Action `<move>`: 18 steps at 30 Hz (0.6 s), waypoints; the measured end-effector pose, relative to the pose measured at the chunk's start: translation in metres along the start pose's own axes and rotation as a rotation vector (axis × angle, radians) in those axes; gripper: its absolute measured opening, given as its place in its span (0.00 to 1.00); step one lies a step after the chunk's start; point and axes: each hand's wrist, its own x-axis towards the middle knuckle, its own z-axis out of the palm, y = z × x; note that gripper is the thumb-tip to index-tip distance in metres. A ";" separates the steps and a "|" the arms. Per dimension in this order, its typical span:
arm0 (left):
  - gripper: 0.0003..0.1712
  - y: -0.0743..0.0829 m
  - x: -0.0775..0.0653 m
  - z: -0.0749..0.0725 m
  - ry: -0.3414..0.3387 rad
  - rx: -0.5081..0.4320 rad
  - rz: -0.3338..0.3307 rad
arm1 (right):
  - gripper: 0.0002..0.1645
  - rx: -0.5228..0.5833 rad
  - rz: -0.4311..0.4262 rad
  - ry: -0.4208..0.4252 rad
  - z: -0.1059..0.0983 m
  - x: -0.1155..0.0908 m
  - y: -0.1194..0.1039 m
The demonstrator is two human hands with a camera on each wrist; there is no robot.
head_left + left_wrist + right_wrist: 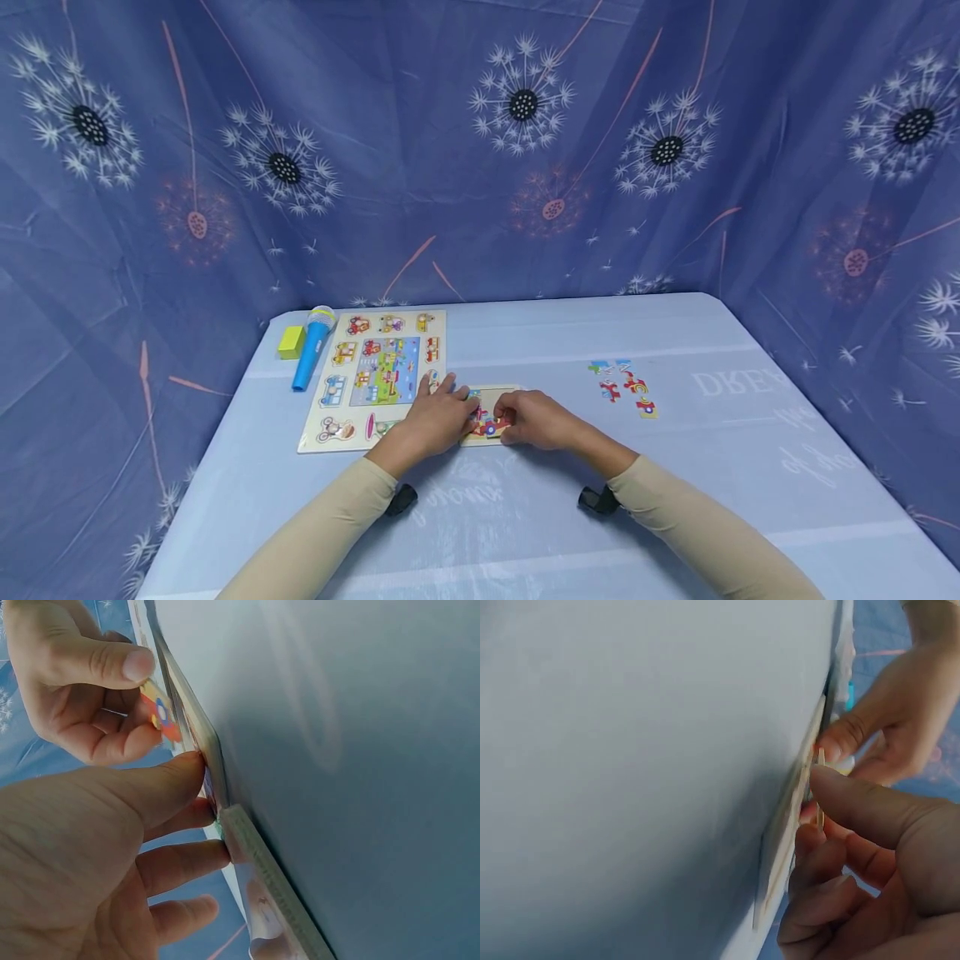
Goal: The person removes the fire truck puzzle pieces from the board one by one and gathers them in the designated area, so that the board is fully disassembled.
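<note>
A small wooden jigsaw tray (480, 442) lies on the table before the person, partly covered by both hands. The left hand (438, 417) rests at its left side, thumb and fingertips touching the tray and the edge of the big picture board (311, 435); its fingers are fairly straight. Between thumb and curled fingers, the right hand (542, 419) pinches a red and yellow jigsaw piece (159, 712), tilted close over the tray. Seen edge-on in the right wrist view, the piece (821, 818) is thin. Colourful pieces (483, 427) show inside the tray between the hands.
Several loose jigsaw pieces (636, 383) lie to the right of the tray. A blue toy microphone (310, 357) leans along the big board's left edge, beside a yellow block (292, 342). A dandelion-patterned curtain (420, 167) hangs behind the table.
</note>
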 end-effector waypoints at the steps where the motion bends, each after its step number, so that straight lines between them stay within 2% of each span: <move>1: 0.22 0.000 0.000 0.000 0.002 0.001 0.002 | 0.14 0.013 -0.001 0.000 -0.002 -0.002 0.001; 12: 0.22 0.000 -0.001 0.000 0.002 -0.003 0.009 | 0.14 0.104 0.011 -0.077 -0.027 -0.033 0.031; 18: 0.23 -0.001 -0.001 0.000 0.001 -0.016 0.008 | 0.15 0.104 0.010 -0.052 -0.057 -0.062 0.067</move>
